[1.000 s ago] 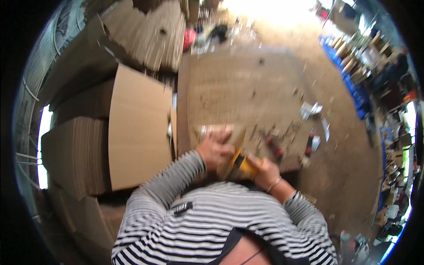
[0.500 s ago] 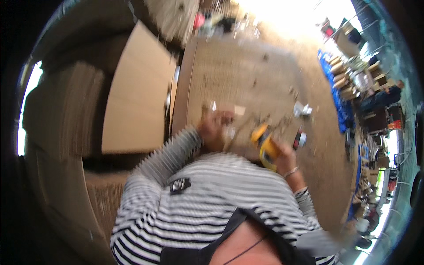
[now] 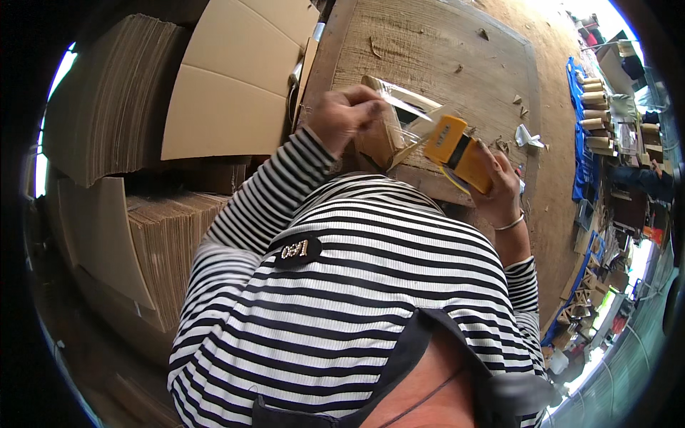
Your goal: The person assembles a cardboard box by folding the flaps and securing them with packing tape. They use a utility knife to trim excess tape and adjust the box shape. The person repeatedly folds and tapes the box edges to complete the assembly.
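Left hand (image 3: 342, 114) pinches a small cardboard piece (image 3: 382, 135); right hand (image 3: 499, 182) grips a yellow tape dispenser (image 3: 457, 150); the tape (image 3: 421, 128) might wrinkle if pulled askew.

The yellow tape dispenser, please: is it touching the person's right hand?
Touching. The head view shows the right hand wrapped around the yellow tape dispenser, fingers closed on its lower end, with no gap between them.
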The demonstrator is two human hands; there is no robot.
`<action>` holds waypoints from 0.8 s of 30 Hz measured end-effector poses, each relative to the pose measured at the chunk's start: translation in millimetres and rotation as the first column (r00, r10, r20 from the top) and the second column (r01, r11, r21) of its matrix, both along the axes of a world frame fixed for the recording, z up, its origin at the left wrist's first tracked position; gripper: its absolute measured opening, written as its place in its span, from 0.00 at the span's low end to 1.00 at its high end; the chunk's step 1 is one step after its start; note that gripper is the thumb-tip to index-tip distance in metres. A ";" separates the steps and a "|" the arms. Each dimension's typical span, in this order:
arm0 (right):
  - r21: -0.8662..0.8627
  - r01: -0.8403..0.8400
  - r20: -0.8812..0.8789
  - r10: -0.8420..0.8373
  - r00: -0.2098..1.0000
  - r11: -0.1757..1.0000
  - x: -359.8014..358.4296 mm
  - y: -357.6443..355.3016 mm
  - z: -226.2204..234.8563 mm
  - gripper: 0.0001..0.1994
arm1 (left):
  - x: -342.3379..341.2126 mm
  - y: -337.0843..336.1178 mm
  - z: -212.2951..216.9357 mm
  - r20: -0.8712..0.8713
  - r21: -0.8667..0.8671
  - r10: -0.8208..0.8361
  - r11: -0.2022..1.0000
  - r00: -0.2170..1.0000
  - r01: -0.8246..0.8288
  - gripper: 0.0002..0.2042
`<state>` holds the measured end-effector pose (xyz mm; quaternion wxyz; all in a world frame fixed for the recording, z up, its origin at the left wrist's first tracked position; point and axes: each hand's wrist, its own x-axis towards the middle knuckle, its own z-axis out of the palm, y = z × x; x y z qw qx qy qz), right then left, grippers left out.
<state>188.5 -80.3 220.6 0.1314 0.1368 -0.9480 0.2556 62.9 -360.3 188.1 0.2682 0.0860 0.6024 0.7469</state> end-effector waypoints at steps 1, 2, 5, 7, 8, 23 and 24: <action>0.013 0.024 0.035 -0.025 0.999 1.000 5.4 12.3 -5.2 0.38 | -3.1 -11.9 -6.0 -0.001 -0.020 0.010 1.000 1.000 -0.010 0.09; 0.001 0.017 0.096 -0.017 0.995 1.000 9.0 20.1 -13.5 0.38 | -0.4 -20.1 -18.3 0.082 -0.007 0.048 0.999 0.995 -0.047 0.09; 0.000 -0.006 0.177 0.006 0.984 1.000 9.1 17.7 -26.3 0.39 | 10.2 -26.9 -46.1 0.210 -0.037 0.167 0.986 0.963 -0.163 0.09; 0.009 -0.008 0.179 0.007 0.984 1.000 5.0 15.7 -30.2 0.38 | 14.2 -26.3 -56.3 0.201 -0.076 0.227 0.974 0.953 -0.216 0.09; 0.016 -0.007 0.179 0.004 0.984 1.000 3.1 15.3 -31.8 0.38 | 15.3 -24.7 -60.5 0.172 -0.093 0.244 0.969 0.954 -0.231 0.10; -0.038 -0.005 0.248 0.014 0.969 0.999 -7.2 15.7 -44.7 0.39 | 16.4 11.3 -154.5 0.397 -0.310 0.130 0.951 0.908 0.000 0.38; -0.043 -0.009 0.247 0.020 0.969 0.999 -8.6 16.0 -43.3 0.38 | 23.3 11.9 -178.8 0.284 -0.413 0.193 0.909 0.939 -0.062 0.36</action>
